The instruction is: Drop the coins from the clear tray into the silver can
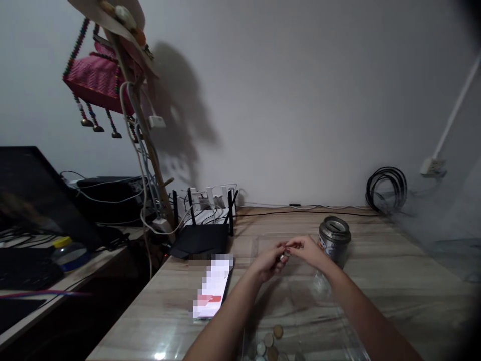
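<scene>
My left hand (269, 261) and my right hand (306, 249) meet at the fingertips above a clear plastic tray (296, 301). In my left hand's curled fingers shows the edge of a small, pale, shiny coin (282, 256). My right thumb and fingertips are pinched together against it; what lies between them is too small to make out. Several silver and brassy coins (269, 341) lie at the tray's near end. Just beyond my right wrist stands a metal coin bank (334, 240) with a slot in its lid.
Left of my forearm lies a lit phone (213, 286), its screen blurred out. Behind it sit a black router (203, 239) and white devices with cables. A black cable coil (387, 189) leans on the wall. A clear crumpled plastic piece (320, 283) lies below the coin bank.
</scene>
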The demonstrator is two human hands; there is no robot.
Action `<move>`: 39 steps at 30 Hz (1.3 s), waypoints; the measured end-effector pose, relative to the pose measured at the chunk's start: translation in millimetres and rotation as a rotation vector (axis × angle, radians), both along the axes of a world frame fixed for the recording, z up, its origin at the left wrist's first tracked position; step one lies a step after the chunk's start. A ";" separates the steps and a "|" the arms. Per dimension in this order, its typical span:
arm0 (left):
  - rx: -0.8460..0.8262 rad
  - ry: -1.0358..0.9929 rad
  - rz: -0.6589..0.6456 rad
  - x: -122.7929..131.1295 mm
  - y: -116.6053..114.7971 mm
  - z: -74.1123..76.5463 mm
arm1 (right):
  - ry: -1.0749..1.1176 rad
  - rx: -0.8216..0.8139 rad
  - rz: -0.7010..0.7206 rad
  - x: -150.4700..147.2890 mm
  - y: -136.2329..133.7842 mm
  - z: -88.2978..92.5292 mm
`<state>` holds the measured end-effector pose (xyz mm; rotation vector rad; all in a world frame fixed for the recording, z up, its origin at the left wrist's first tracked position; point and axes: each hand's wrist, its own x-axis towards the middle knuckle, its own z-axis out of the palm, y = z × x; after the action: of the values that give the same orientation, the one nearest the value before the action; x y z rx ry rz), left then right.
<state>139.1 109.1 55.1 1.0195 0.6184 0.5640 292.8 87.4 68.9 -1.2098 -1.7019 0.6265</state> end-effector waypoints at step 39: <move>-0.010 -0.005 0.134 -0.7 7.4 -7.4 | -0.364 0.265 -0.036 5.1 -5.6 5.0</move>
<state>138.3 116.5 47.7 0.9718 0.6879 0.6805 297.9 81.8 74.0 -1.2102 -1.9850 0.1530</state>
